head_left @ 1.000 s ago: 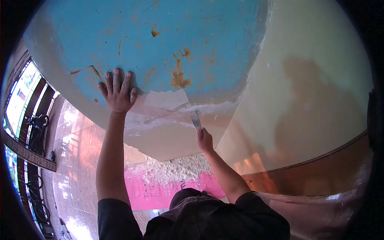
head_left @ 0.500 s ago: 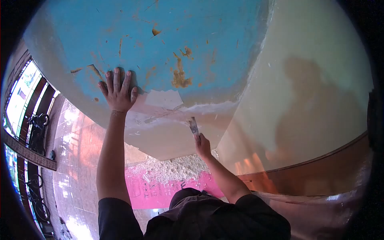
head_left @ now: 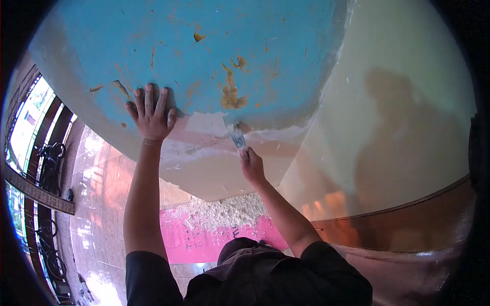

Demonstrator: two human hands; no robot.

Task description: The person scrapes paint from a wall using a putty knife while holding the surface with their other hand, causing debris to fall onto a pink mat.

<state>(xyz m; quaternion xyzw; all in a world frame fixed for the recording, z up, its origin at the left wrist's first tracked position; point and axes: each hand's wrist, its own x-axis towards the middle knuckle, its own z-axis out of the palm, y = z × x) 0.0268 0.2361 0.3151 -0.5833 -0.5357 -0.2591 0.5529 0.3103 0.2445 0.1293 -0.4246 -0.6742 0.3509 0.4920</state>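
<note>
My left hand [head_left: 151, 118] lies spread against the blue-painted wall [head_left: 168, 41], its fingers apart and holding nothing. A scraper [head_left: 238, 137] with a flat metal blade is gripped in my right hand [head_left: 251, 166]. Its blade meets the wall at the lower border of the blue paint, beside a pale bare patch [head_left: 206, 125]. Below that border the surface is whitish and beige. Brown stains and scratches mark the blue paint above, among them a large brown spot [head_left: 233, 94].
White paint flakes [head_left: 224, 211] are heaped at the wall's foot on a pink printed sheet [head_left: 176, 237]. A pale green wall [head_left: 326, 168] joins at the right, above a brown base band [head_left: 398, 219]. Shiny floor tiles [head_left: 104, 204] and a parked bicycle [head_left: 50, 250] lie left.
My right hand has carried the scraper up and slightly left along the wall, to the edge of the blue paint. The left hand stays put.
</note>
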